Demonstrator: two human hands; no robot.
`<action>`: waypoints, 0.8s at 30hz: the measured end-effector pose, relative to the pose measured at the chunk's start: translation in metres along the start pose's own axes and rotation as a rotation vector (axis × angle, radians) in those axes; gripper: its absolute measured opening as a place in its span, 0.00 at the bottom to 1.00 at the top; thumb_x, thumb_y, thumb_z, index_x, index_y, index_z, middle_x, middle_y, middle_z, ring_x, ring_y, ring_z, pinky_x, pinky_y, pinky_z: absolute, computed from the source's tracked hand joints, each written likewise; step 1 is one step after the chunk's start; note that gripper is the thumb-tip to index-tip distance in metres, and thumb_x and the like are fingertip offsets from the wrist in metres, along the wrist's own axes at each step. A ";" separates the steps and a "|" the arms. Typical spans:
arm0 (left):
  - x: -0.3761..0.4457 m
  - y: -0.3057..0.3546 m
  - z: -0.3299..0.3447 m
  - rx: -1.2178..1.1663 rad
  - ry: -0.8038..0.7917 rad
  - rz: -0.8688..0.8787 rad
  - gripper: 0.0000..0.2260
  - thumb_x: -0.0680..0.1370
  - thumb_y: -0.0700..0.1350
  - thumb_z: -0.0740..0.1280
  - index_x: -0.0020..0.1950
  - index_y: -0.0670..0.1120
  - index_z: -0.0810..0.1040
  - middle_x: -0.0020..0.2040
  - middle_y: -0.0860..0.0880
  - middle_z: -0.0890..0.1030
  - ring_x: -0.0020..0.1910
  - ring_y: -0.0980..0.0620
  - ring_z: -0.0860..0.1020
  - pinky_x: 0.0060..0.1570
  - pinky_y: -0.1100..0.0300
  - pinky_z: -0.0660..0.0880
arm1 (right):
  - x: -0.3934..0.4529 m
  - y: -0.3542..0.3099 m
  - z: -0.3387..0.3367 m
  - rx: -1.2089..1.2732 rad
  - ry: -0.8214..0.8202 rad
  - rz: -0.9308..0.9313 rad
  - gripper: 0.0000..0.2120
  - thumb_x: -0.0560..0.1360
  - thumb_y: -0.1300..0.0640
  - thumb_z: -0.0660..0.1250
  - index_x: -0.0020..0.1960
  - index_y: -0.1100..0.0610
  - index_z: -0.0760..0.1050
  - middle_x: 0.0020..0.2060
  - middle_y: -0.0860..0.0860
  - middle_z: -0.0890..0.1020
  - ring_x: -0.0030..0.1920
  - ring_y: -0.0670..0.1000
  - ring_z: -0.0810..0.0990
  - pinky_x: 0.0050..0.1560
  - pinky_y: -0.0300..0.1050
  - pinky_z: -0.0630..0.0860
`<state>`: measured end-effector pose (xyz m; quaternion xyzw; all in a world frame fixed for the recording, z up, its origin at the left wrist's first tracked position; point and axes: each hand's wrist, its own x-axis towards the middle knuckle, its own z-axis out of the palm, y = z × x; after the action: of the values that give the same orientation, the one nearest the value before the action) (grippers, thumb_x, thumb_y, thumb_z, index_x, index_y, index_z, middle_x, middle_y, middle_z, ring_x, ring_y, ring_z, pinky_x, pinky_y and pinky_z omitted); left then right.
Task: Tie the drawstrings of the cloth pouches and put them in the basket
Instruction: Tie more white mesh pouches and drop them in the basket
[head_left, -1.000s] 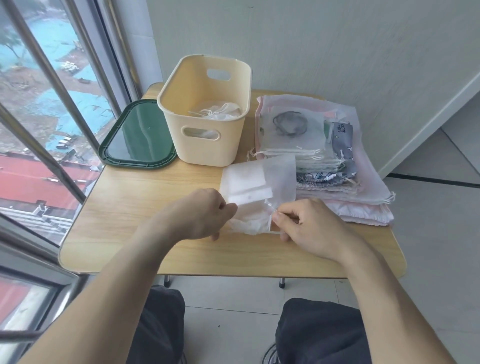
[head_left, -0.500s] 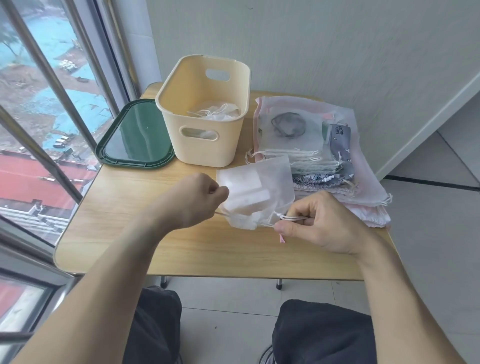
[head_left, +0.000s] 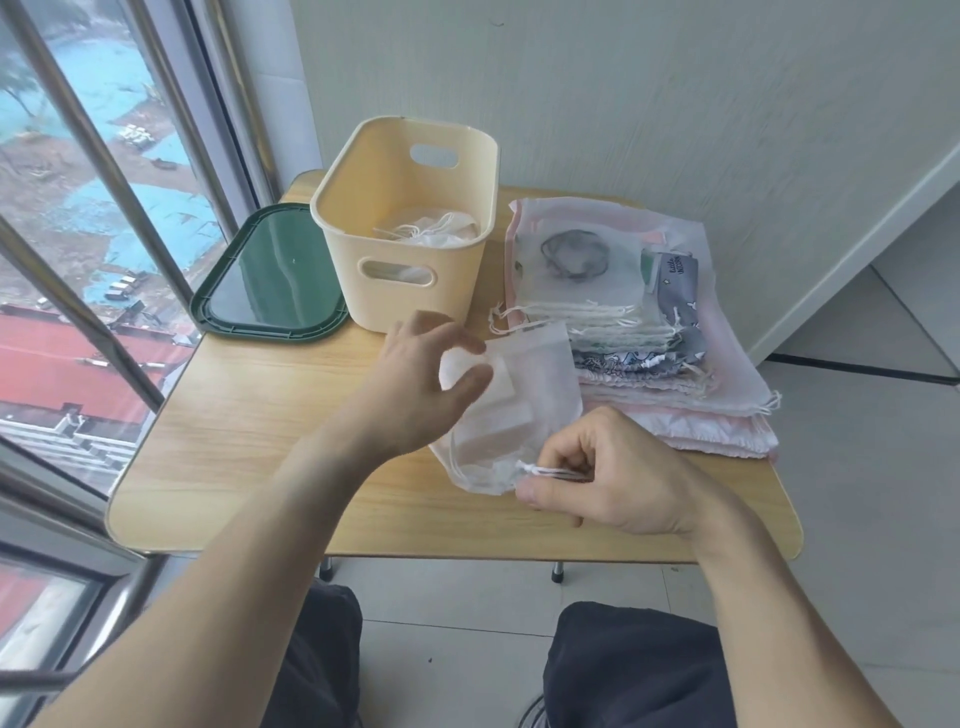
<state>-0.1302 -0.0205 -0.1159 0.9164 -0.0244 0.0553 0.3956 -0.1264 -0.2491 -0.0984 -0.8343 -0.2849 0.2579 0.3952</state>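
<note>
At the far left a window with grey metal bars (head_left: 104, 171) looks down on red and blue rooftops. Beside it, on the back left corner of the light wooden table (head_left: 249, 447), lies a dark green rounded-rectangular plastic lid (head_left: 270, 275), flat. Just right of the lid, touching or nearly touching it, stands the cream plastic basket with cut-out handles (head_left: 410, 218), upright, with a white cloth pouch with gathered strings (head_left: 431, 234) already lying inside at the bottom.

In front of the basket, the left hand (head_left: 421, 384) hovers over the table with its fingers loosely spread and the thumb apart from them; it grips nothing, though its fingertips lie close to the upper left corner of the white semi-sheer drawstring pouch (head_left: 524, 395). That pouch rests on the table between the two hands, its cinched mouth toward the person and a pale rectangular item showing through the cloth. The right hand (head_left: 602, 478) pinches the pouch's white drawstring (head_left: 545, 470) between thumb and curled fingers, right at the gathered mouth.

At the right, a stack of flat cloth pouches (head_left: 623, 332) in white, pink and grey print lies on the table against the wall side, strings trailing toward the left; the top one shows a dark ring-like shape through the fabric.
</note>
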 end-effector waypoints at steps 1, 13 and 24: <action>-0.005 0.002 -0.001 0.056 0.068 0.003 0.13 0.79 0.52 0.67 0.62 0.50 0.77 0.61 0.51 0.72 0.64 0.50 0.69 0.61 0.60 0.62 | 0.000 0.000 0.000 0.014 0.005 0.009 0.15 0.75 0.50 0.75 0.35 0.58 0.81 0.25 0.51 0.81 0.27 0.50 0.74 0.33 0.45 0.70; -0.032 0.011 -0.007 0.392 -0.343 -0.270 0.27 0.77 0.63 0.64 0.43 0.38 0.81 0.41 0.43 0.82 0.43 0.45 0.79 0.44 0.48 0.78 | 0.013 -0.013 -0.002 0.225 0.027 0.039 0.12 0.77 0.59 0.73 0.40 0.67 0.82 0.25 0.53 0.81 0.22 0.41 0.70 0.27 0.31 0.65; -0.033 0.009 0.000 0.231 -0.342 -0.217 0.08 0.73 0.37 0.65 0.43 0.33 0.80 0.40 0.35 0.81 0.32 0.51 0.70 0.29 0.59 0.66 | 0.039 -0.020 -0.003 0.490 0.447 -0.135 0.18 0.79 0.49 0.65 0.45 0.64 0.82 0.32 0.59 0.81 0.31 0.50 0.77 0.28 0.39 0.70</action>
<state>-0.1639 -0.0265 -0.1137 0.9490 0.0139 -0.1411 0.2817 -0.1025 -0.2139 -0.0879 -0.7298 -0.1756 0.1026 0.6528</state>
